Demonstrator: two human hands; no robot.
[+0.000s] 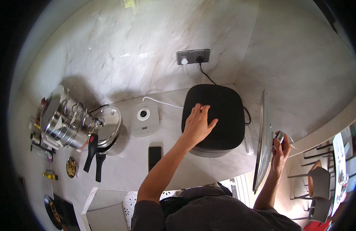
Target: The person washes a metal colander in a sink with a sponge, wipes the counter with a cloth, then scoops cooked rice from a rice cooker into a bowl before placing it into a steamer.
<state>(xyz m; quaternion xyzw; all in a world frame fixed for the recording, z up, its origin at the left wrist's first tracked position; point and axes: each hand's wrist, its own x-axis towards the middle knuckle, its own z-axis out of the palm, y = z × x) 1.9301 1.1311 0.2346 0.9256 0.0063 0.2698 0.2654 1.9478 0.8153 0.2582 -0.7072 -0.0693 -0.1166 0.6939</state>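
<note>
My left hand (197, 122) is over the flat black lid (224, 98) of a squarish countertop appliance, probably a rice cooker. Its thumb stands away from loosely bent fingers, and nothing is in it. Whether the fingertips touch the lid I cannot tell. To the right, my right hand (279, 153) grips the metal knob (279, 137) of a large metal-rimmed glass lid (263, 144). That glass lid is held up on edge beside the appliance, seen nearly side-on. The appliance's grey lower body (209, 152) shows below its lid.
Left of the appliance sit a white electric base (144, 128) and a phone (154, 156). Farther left are a black-handled pressure cooker (108, 135), stacked steel pots (62, 127) and a bowl of food (71, 167). Cords run near a wall socket (193, 57). Chairs (320, 180) stand at right.
</note>
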